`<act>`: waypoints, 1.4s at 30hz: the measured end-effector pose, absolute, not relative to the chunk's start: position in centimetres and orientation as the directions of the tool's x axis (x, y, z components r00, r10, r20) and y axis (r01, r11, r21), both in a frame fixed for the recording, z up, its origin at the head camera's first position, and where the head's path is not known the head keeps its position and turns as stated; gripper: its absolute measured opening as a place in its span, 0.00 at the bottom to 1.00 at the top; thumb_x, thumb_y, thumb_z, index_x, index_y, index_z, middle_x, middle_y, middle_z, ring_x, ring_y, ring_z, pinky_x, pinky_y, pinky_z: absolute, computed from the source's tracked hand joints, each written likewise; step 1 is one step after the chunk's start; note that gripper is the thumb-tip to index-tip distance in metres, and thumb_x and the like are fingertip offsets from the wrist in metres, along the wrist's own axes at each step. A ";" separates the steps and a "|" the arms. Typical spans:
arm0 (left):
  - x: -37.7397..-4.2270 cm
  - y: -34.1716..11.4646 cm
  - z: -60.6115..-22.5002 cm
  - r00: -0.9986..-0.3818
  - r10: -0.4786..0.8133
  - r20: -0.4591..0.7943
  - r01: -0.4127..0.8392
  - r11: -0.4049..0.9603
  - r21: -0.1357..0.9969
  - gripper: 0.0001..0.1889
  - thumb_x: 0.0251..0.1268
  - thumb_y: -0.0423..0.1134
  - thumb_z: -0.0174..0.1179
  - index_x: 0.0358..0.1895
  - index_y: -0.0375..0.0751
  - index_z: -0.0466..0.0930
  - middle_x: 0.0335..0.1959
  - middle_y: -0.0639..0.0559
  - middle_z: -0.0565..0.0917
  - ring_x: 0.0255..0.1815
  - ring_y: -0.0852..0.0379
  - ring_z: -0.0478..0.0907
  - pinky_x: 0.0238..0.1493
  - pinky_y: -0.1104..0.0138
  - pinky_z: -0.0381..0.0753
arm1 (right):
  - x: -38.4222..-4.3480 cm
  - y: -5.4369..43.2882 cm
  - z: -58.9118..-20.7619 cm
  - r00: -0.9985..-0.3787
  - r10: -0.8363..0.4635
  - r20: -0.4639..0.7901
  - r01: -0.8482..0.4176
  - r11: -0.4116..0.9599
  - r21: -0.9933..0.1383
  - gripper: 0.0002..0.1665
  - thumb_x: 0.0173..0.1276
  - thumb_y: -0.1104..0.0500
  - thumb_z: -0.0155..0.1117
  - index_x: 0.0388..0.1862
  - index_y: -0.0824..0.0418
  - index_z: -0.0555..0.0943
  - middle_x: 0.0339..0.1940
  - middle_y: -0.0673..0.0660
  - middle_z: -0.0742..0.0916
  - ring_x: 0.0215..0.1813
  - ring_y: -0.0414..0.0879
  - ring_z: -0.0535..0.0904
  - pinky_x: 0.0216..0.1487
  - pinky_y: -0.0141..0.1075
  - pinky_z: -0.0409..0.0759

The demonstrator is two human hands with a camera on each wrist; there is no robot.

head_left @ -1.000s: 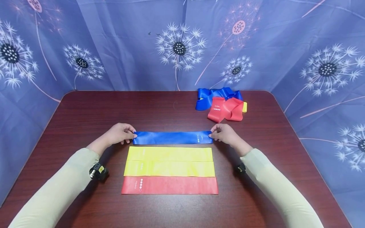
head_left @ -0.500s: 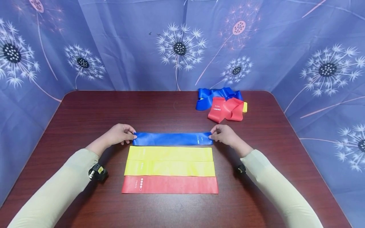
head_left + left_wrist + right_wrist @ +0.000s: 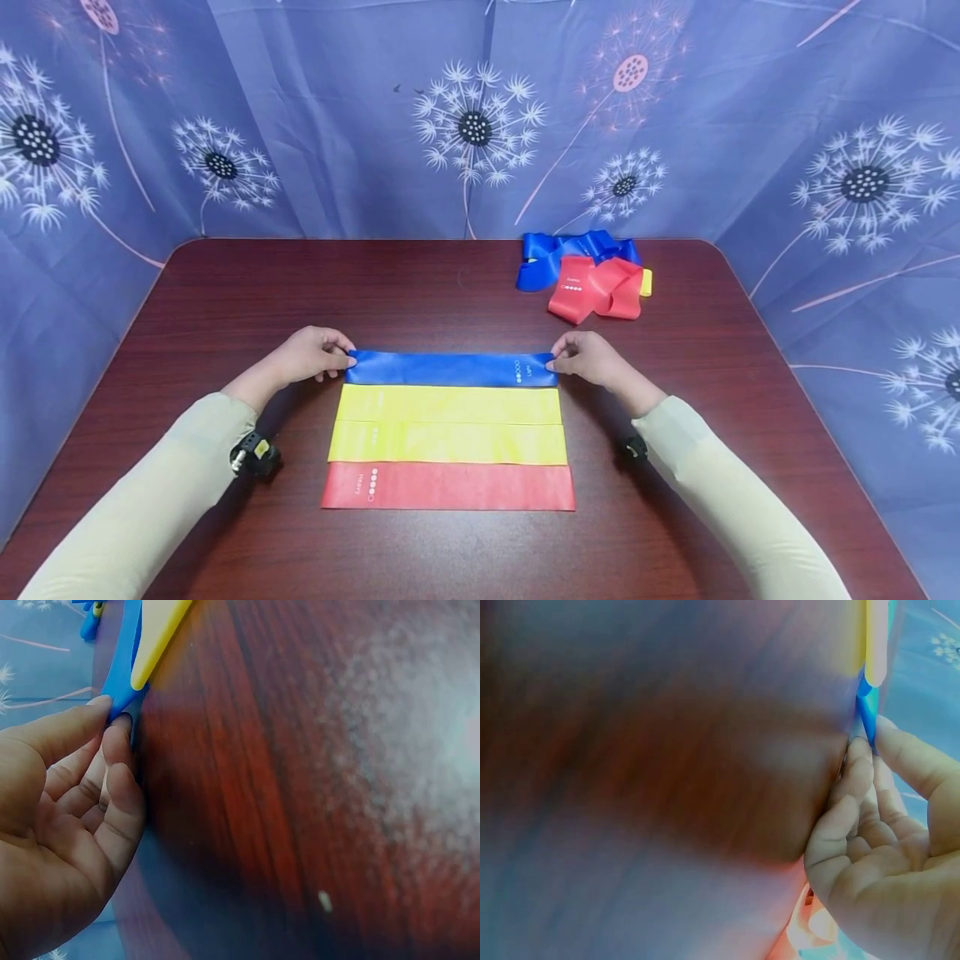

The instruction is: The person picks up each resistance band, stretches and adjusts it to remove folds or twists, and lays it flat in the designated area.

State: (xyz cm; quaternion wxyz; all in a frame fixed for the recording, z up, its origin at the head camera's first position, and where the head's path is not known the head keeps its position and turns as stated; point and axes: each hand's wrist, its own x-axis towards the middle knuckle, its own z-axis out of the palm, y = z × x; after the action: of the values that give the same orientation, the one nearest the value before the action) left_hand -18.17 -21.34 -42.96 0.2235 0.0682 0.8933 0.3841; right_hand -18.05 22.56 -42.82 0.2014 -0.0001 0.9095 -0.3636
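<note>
Centre of the frame, blue band (image 3: pixel 453 369): laid lengthwise from left to right, flattened, with white print and a row of small circles near its right end; lower edge meets the row below, and whether it overlaps cannot be told

Left hand (image 3: pixel 306 357): left of centre, gripping the left end of the blue band between thumb and fingertips; the left wrist view shows the pinch at the band's end, with the remaining fingers curved beneath the thumb

Right hand (image 3: pixel 590 360): right of centre, gripping the right end of the blue band between thumb and fingertips; the right wrist view shows the same pinch, partly blurred

Upper yellow band (image 3: pixel 465 405): directly below the blue band in the frame, flat and parallel to it, faint print toward the left

Lower yellow band (image 3: pixel 465 443): against the upper yellow band, slightly longer in view

Red band (image 3: pixel 465 487): lowest of the row, bordering the lower yellow band; the word "Heavy" and circles in white at its left end

Loose pile, upper right of the frame: crumpled red piece (image 3: pixel 600 287) in front of crumpled blue piece (image 3: pixel 542 271), a yellow end (image 3: pixel 647 282) protruding at the right

Work surface: dark red-brown table (image 3: pixel 240 287) with wood grain

Background: blue cloth (image 3: pixel 337 100) printed with dandelions, along the upper frame and both sides

Sleeves: pale left sleeve (image 3: pixel 150 500) at lower left, pale right sleeve (image 3: pixel 735 500) at lower right
</note>
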 end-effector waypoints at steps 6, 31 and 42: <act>-18.1 -21.3 -42.8 -0.892 0.287 -0.349 -0.043 0.715 0.698 0.14 0.69 0.35 0.64 0.51 0.27 0.82 0.30 0.48 0.84 0.28 0.58 0.77 0.28 0.66 0.78 | -18.0 22.3 -42.7 -0.912 -0.169 -0.373 0.131 0.742 -0.657 0.14 0.68 0.60 0.71 0.46 0.66 0.80 0.35 0.57 0.83 0.36 0.47 0.76 0.38 0.32 0.75; -17.9 -21.1 -42.5 -0.896 0.275 -0.349 -0.013 0.770 0.638 0.13 0.68 0.34 0.65 0.50 0.28 0.81 0.24 0.52 0.76 0.24 0.57 0.75 0.29 0.66 0.77 | -18.3 22.1 -42.7 -0.898 -0.212 -0.384 0.063 0.804 -0.591 0.15 0.65 0.60 0.74 0.47 0.65 0.81 0.32 0.56 0.81 0.34 0.46 0.75 0.37 0.32 0.74; -18.2 -21.2 -42.2 -0.878 0.293 -0.379 -0.015 0.774 0.633 0.15 0.68 0.34 0.65 0.51 0.27 0.80 0.23 0.53 0.74 0.25 0.57 0.75 0.30 0.67 0.78 | -18.7 22.2 -42.8 -0.884 -0.229 -0.407 0.058 0.811 -0.582 0.16 0.65 0.61 0.74 0.48 0.65 0.81 0.30 0.56 0.81 0.33 0.46 0.74 0.36 0.32 0.74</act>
State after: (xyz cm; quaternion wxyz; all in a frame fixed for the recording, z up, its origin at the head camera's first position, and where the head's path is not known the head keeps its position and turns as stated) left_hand -18.21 -21.23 -42.16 0.2352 0.0761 0.9120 0.3273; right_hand -18.69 22.20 -42.78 0.2361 -0.0466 0.9218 -0.3040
